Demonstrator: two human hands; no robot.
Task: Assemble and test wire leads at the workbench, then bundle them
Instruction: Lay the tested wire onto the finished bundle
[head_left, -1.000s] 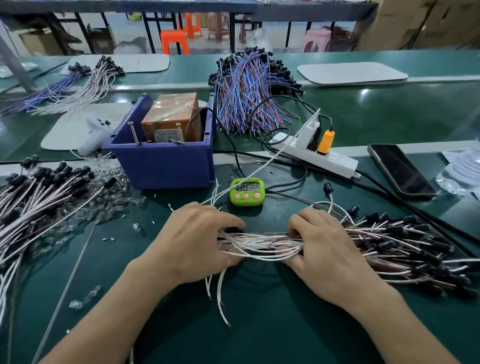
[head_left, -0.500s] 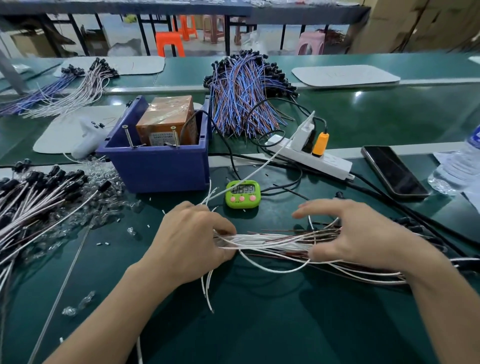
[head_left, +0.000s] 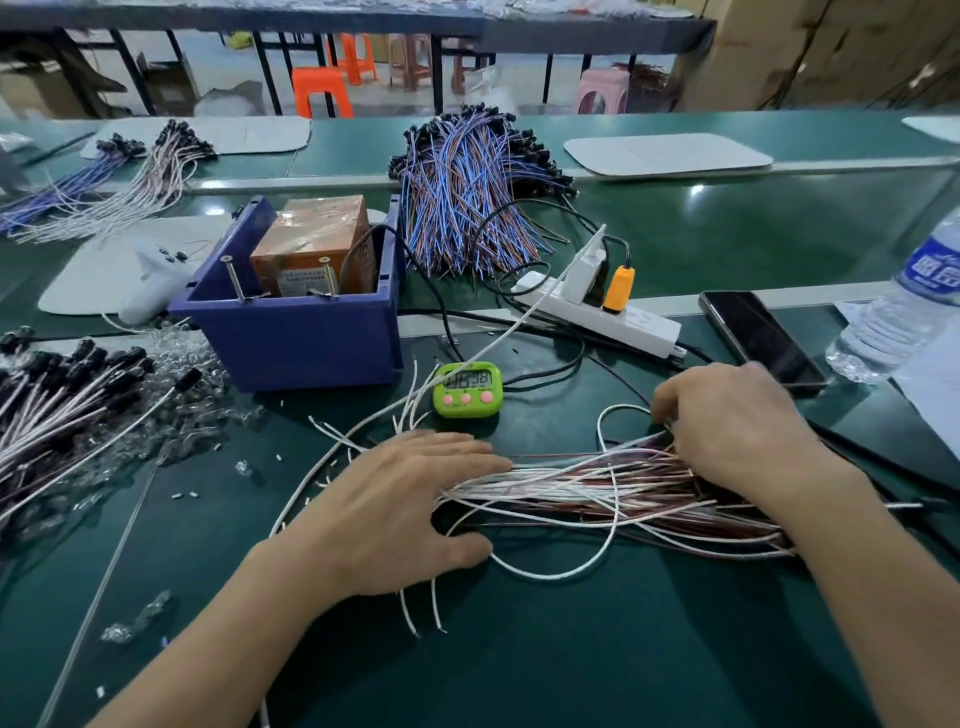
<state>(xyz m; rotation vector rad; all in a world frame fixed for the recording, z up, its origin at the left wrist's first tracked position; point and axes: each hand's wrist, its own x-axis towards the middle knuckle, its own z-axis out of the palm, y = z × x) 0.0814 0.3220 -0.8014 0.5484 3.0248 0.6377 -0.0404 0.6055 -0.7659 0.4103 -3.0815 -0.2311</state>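
The work looks to have reached the bundling stage for one batch. The wire leads (head_left: 597, 488), white and reddish-brown, lie in a loose sheaf across the near part of the green table (head_left: 571, 665), between the two hands. The left hand (head_left: 395, 509) lies flat and open on their left ends, fingers straight, pressing them down. The right hand (head_left: 727, 431) sits over the other end with its fingers curled down round the strands, holding them gathered. The sheaf is not tidy yet: several white strands stray out past the left hand, and one loops wide toward the near edge. No tie or band shows round it, so the squaring-up and fastening are judged still to do. A second heap of black-tipped leads (head_left: 57, 410) lies spread at the far left among small clear parts (apparently waiting its turn), and a blue-and-brown pile (head_left: 467, 208) sits further back. A green timer (head_left: 467, 389) stands just behind the hands, with a blue bin (head_left: 301, 343) to its left.
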